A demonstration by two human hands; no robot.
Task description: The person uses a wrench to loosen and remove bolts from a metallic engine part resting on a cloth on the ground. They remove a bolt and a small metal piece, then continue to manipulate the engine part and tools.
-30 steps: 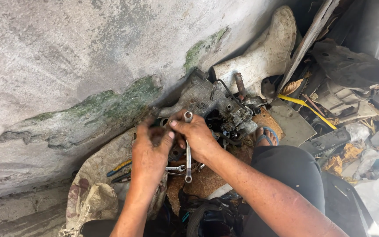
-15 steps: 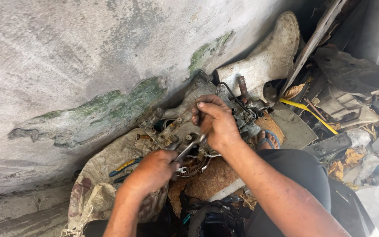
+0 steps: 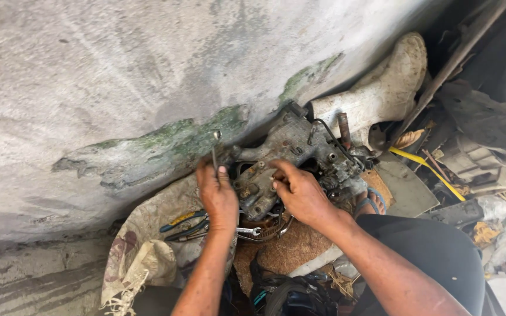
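A grimy grey metal engine part (image 3: 291,149) with bolts and a black hose lies on the ground against a concrete wall. My left hand (image 3: 216,198) grips a slim metal wrench (image 3: 214,149) that points upward at the part's left end. My right hand (image 3: 301,193) rests on the part's front face, its fingers curled around a fitting there. Below the hands, a combination spanner (image 3: 248,231) and pliers with dark handles (image 3: 184,225) lie on a dirty cloth sack (image 3: 142,246).
A stained concrete wall (image 3: 147,76) fills the left and top. A white rubber boot (image 3: 382,96) leans behind the part. Scrap, a yellow strap (image 3: 426,167) and debris crowd the right. My dark-trousered knee (image 3: 434,251) and a sandalled foot (image 3: 370,202) sit close by.
My left hand has risen from the tools on the sack to the part's left end, now holding a wrench upright. My right hand has slid down onto the part's front face.
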